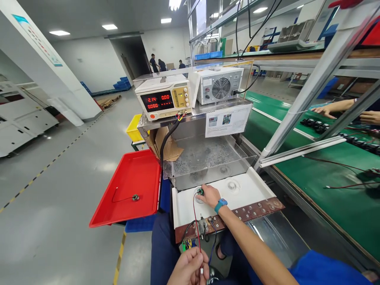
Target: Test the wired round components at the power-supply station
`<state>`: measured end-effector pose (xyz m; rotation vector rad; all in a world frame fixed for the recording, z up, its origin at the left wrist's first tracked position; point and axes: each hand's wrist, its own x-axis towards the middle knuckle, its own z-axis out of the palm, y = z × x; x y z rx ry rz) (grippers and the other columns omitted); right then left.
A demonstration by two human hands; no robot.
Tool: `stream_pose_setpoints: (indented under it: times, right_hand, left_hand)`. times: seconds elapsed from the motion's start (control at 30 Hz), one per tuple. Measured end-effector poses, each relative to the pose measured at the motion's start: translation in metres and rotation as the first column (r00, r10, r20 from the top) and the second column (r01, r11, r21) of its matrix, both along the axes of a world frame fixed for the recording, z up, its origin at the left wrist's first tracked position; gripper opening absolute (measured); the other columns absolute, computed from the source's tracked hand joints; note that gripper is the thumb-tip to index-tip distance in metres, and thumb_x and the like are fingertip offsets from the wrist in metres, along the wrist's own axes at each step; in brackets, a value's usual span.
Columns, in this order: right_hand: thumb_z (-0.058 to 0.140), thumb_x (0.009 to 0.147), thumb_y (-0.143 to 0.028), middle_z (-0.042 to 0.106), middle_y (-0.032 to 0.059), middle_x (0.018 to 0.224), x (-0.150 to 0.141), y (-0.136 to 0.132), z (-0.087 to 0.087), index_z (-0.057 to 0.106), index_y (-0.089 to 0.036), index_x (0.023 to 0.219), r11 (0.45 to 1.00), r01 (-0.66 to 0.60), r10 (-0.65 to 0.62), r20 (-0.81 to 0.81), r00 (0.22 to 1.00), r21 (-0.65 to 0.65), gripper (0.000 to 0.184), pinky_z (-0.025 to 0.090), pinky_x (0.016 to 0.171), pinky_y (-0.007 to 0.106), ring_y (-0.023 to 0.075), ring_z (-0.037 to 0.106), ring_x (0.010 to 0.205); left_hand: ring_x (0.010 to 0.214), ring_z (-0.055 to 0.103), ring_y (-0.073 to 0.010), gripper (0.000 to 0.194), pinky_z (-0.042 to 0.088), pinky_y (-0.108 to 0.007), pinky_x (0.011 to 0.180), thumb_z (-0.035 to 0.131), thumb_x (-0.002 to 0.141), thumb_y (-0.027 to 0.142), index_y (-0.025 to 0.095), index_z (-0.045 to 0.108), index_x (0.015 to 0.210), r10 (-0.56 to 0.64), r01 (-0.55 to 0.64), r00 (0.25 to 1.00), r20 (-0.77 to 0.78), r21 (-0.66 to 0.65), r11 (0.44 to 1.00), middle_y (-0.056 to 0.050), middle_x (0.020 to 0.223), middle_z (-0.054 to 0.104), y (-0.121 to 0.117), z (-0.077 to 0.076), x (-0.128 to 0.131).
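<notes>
My right hand [209, 196], with a blue watch on the wrist, reaches forward onto the white tray [252, 192] and pinches a small round dark-green part [200, 191] against it. A thin red wire [196, 221] runs from that part down to my left hand [190, 268], which is closed round the wire's lower end near my lap. Below the tray's front edge runs a brown strip with holes [255, 208], carrying clips and coloured leads [202, 228].
A red tray [142, 174] at the left holds one small wired part [135, 197]. Behind the white tray stand a clear box [208, 158], a power supply with red digits [164, 99] and a fan unit [221, 86]. Another person's hands [341, 109] work on the green belt [326, 190] at the right.
</notes>
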<state>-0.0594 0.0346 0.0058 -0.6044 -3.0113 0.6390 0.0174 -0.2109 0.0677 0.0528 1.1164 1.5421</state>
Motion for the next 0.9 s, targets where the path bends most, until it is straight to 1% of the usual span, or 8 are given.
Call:
stream_pose_setpoints:
  times: [0.1, 0.17, 0.3, 0.4, 0.5, 0.63, 0.77, 0.9]
  right_hand:
    - [0.063, 0.082, -0.061, 0.069, 0.0109, 0.098, -0.001, 0.000, 0.000, 0.059, -0.019, 0.098, 1.000, 0.031, -0.031, -0.002, 1.000, 0.002, 0.045, 0.039, 0.073, 0.029, 0.0243, 0.063, 0.094]
    - [0.063, 0.082, -0.061, 0.069, 0.0107, 0.099, -0.001, 0.000, 0.000, 0.060, -0.019, 0.098, 1.000, 0.030, -0.030, -0.017, 0.999, 0.005, 0.044, 0.040, 0.074, 0.029, 0.0243, 0.063, 0.095]
    - [0.062, 0.083, -0.060, 0.069, 0.0089, 0.101, -0.001, 0.001, 0.000, 0.060, -0.020, 0.099, 1.000, 0.002, -0.002, -0.019, 1.000, -0.004, 0.044, 0.041, 0.076, 0.029, 0.0233, 0.063, 0.097]
    - [0.065, 0.081, -0.057, 0.069, 0.0089, 0.105, -0.002, 0.001, -0.001, 0.061, -0.020, 0.101, 1.000, -0.024, 0.024, 0.009, 1.000, 0.000, 0.042, 0.042, 0.080, 0.029, 0.0240, 0.061, 0.102]
    - [0.070, 0.078, -0.053, 0.068, 0.0114, 0.109, -0.003, 0.001, -0.003, 0.063, -0.018, 0.099, 1.000, -0.023, 0.022, 0.041, 0.999, 0.013, 0.042, 0.043, 0.081, 0.031, 0.0270, 0.059, 0.107]
    - [0.071, 0.077, -0.050, 0.066, 0.0115, 0.113, -0.003, 0.001, -0.007, 0.060, -0.018, 0.104, 1.000, -0.022, 0.022, -0.004, 1.000, -0.016, 0.043, 0.043, 0.082, 0.031, 0.0271, 0.057, 0.108]
    - [0.066, 0.082, -0.041, 0.065, 0.0090, 0.113, -0.002, 0.002, -0.009, 0.058, -0.021, 0.106, 0.996, -0.079, 0.079, -0.020, 0.997, -0.030, 0.032, 0.041, 0.081, 0.030, 0.0242, 0.057, 0.107]
    - [0.064, 0.084, -0.042, 0.065, 0.0072, 0.110, -0.003, 0.004, -0.013, 0.059, -0.022, 0.106, 0.997, -0.067, 0.067, 0.002, 0.998, -0.041, 0.031, 0.040, 0.079, 0.029, 0.0228, 0.057, 0.106]
  left_hand:
    - [0.035, 0.051, -0.0051, 0.044, 0.024, -0.015, 0.032, 0.073, 0.071, 0.056, 0.015, 0.058, 0.078, 0.005, -0.004, 0.998, -0.062, 0.017, 1.000, -0.001, 0.060, 0.066, 0.019, 0.016, -0.004]
    - [0.039, 0.054, -0.0050, 0.042, 0.029, -0.014, 0.035, 0.073, 0.073, 0.053, 0.014, 0.060, 0.080, 0.042, -0.040, 0.994, -0.100, 0.017, 0.999, -0.002, 0.064, 0.067, 0.029, 0.025, -0.008]
    - [0.047, 0.056, -0.0048, 0.040, 0.037, -0.015, 0.043, 0.074, 0.074, 0.050, 0.012, 0.062, 0.082, 0.097, -0.094, 0.986, -0.135, 0.028, 0.995, -0.003, 0.069, 0.067, 0.041, 0.034, -0.012]
    - [0.050, 0.056, -0.0051, 0.039, 0.037, -0.015, 0.046, 0.075, 0.074, 0.048, 0.012, 0.063, 0.082, 0.119, -0.114, 0.983, -0.142, 0.041, 0.993, -0.003, 0.069, 0.067, 0.044, 0.032, -0.011]
    - [0.053, 0.056, -0.0058, 0.038, 0.038, -0.017, 0.048, 0.078, 0.071, 0.046, 0.012, 0.064, 0.084, 0.128, -0.125, 0.981, -0.145, 0.030, 0.992, -0.003, 0.072, 0.067, 0.044, 0.026, -0.009]
    - [0.057, 0.057, -0.0071, 0.040, 0.042, -0.019, 0.052, 0.080, 0.068, 0.045, 0.013, 0.065, 0.085, 0.161, -0.163, 0.966, -0.202, 0.008, 0.987, -0.003, 0.075, 0.066, 0.045, 0.023, -0.014]
    - [0.057, 0.055, -0.0083, 0.046, 0.043, -0.020, 0.054, 0.081, 0.064, 0.051, 0.013, 0.064, 0.083, 0.176, -0.198, 0.926, -0.335, -0.032, 0.980, 0.000, 0.069, 0.061, 0.052, 0.023, -0.031]
    - [0.056, 0.052, -0.0097, 0.046, 0.041, -0.022, 0.055, 0.075, 0.066, 0.055, 0.015, 0.066, 0.085, 0.116, -0.204, 0.844, -0.524, -0.114, 0.972, 0.001, 0.065, 0.060, 0.068, 0.017, -0.052]
